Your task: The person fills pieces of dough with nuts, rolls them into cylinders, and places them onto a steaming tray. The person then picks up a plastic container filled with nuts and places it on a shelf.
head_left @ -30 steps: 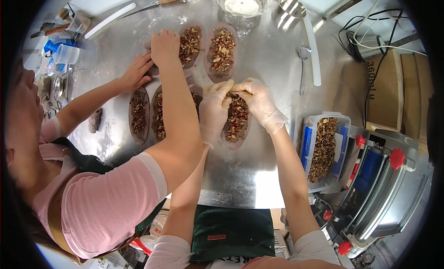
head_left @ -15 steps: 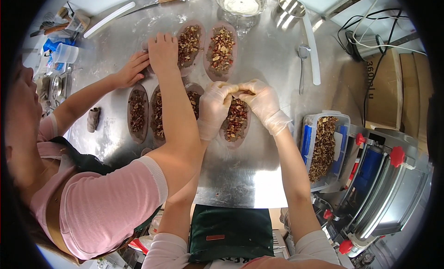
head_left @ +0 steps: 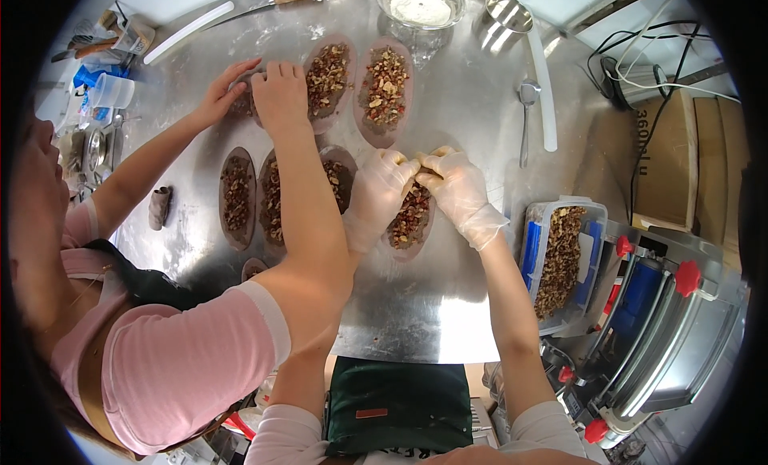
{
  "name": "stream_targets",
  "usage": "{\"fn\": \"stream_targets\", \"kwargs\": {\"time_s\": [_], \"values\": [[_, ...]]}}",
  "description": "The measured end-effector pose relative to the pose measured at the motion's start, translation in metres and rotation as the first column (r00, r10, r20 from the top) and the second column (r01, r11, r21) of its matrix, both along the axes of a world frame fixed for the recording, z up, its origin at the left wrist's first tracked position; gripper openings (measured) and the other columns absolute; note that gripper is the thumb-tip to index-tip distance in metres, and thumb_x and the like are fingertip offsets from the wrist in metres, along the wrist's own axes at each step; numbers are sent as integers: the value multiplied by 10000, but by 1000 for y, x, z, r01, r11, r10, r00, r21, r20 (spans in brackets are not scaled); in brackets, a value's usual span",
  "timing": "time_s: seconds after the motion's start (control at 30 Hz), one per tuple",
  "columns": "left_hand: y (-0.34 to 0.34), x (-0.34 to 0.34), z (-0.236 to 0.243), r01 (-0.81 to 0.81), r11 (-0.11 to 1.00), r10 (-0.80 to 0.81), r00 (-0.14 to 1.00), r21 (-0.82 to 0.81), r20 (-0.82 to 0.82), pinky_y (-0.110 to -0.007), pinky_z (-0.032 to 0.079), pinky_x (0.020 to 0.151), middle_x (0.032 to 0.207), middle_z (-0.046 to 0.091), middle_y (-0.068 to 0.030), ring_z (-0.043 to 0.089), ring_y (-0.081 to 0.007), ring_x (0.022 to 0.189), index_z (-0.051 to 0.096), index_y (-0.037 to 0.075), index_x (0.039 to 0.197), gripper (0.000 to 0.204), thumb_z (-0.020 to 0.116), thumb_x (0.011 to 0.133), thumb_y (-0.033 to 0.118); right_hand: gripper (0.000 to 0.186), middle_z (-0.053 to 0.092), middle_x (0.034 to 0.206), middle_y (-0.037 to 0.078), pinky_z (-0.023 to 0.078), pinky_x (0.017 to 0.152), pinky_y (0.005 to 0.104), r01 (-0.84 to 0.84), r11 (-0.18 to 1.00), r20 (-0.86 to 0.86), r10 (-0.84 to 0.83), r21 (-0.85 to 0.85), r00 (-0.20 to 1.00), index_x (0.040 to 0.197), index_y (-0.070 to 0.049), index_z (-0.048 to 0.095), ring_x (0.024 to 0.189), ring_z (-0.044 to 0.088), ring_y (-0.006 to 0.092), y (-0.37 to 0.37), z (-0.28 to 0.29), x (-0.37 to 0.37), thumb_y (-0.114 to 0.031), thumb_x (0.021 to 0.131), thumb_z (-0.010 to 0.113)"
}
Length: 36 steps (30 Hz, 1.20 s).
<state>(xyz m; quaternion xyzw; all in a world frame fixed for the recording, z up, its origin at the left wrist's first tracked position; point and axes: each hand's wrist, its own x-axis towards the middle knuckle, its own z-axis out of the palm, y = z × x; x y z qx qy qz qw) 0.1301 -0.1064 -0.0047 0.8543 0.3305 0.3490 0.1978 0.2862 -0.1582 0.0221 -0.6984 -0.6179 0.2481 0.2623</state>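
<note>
Both my hands wear clear plastic gloves and meet at the far end of an oval dough piece topped with chopped nuts and red bits. My left hand is closed in a pinch on the dough edge. Opposite it, my right hand pinches the same end; the fingers partly hide the dough there. Beyond my hands lie two more nut-topped dough ovals. Further ovals sit to the left, some half hidden by a co-worker's arm.
The co-worker's bare hands work at dough on the far left. A rolled dough piece lies near them. To the right stand a tub of chopped nuts and a metal machine. A spoon and flour bowl are farther back.
My hands stay at the far end of the dough, with the fingers slightly shifted. One of the co-worker's hands has lifted away from the dough, toward the far side.
</note>
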Motion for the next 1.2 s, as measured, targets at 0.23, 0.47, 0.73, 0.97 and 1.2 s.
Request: {"fn": "stream_targets", "kwargs": {"time_s": [0.23, 0.47, 0.73, 0.97, 1.2], "values": [[-5, -7, 22, -32, 954, 47, 998, -299, 43, -373, 508, 789, 986, 597, -117, 584, -302, 899, 663, 69, 1128, 435, 728, 703, 10, 136, 632, 845, 75, 496, 736, 400, 1, 1000, -56, -3, -31, 998, 882, -113, 710, 853, 594, 289, -3, 7, -7, -98, 748, 698], [-6, -12, 17, 32, 952, -68, 992, -306, -108, -383, 500, 822, 1000, 602, -111, 590, -297, 920, 666, 82, 1124, 410, 719, 720, 35, 139, 633, 833, 84, 498, 723, 382, 88, 989, -243, -57, 121, 968, 878, -103, 705, 843, 592, 289, -15, 7, -16, -64, 744, 707], [-17, -14, 14, 75, 976, -92, 993, -204, -76, -383, 507, 804, 996, 599, -99, 603, -285, 912, 677, 104, 1102, 389, 722, 720, 44, 254, 629, 866, 119, 489, 761, 402, -21, 1000, -78, 21, -11, 997, 990, -96, 699, 843, 586, 312, -22, 5, -8, -92, 737, 702], [-12, -25, 16, 56, 986, -78, 987, -155, -143, -366, 505, 793, 1005, 619, -71, 587, -286, 930, 663, 133, 1171, 421, 715, 754, 150, 293, 632, 919, 120, 490, 791, 411, -68, 989, 48, 62, 135, 997, 1013, -84, 694, 876, 581, 318, -34, 1, -14, -85, 722, 725], [-26, -27, 11, 109, 929, -140, 988, -353, -66, -368, 493, 842, 1054, 614, -55, 587, -271, 958, 657, 118, 1190, 483, 747, 715, 113, 336, 636, 988, 136, 487, 821, 408, 46, 999, -15, -46, 10, 999, 1049, -66, 683, 923, 586, 323, -40, 7, -16, -74, 718, 741]]}}
